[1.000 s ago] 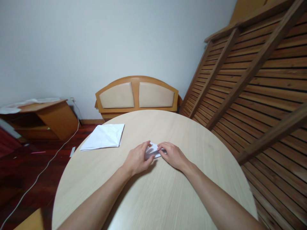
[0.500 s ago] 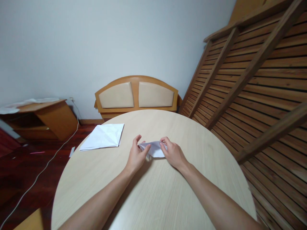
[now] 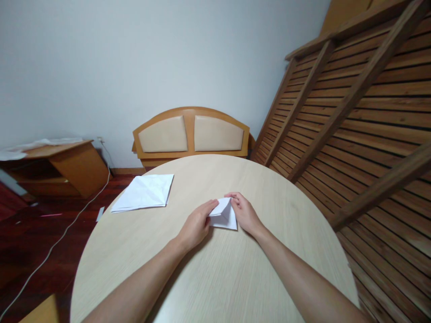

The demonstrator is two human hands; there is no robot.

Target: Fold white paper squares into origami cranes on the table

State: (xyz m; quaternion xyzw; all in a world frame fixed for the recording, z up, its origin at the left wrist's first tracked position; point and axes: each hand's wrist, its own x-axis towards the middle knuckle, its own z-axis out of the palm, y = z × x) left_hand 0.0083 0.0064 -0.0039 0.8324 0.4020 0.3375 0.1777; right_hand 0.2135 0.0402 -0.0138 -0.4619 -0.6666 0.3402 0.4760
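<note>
A small piece of folded white paper (image 3: 225,220) is between my hands, over the middle of the round table (image 3: 262,278). Its upper flap stands partly raised from the layer beneath. My left hand (image 3: 197,224) grips the paper's left side, fingers closed and the thumb along the top. At the upper right corner, my right hand (image 3: 245,213) pinches the paper's edge between thumb and fingers. The undersides of both hands and the paper's far side are hidden.
A stack of white paper sheets (image 3: 144,193) lies at the table's left edge. Behind the table stands a headboard (image 3: 191,134). Wooden slats (image 3: 363,121) lean on the right. On the left are a low cabinet (image 3: 77,166) and a white cable (image 3: 67,231) on the floor.
My left hand has turned over and closed on the paper's left side. The paper has opened into a raised flap above a lower layer. My right hand has stayed at its right side.
</note>
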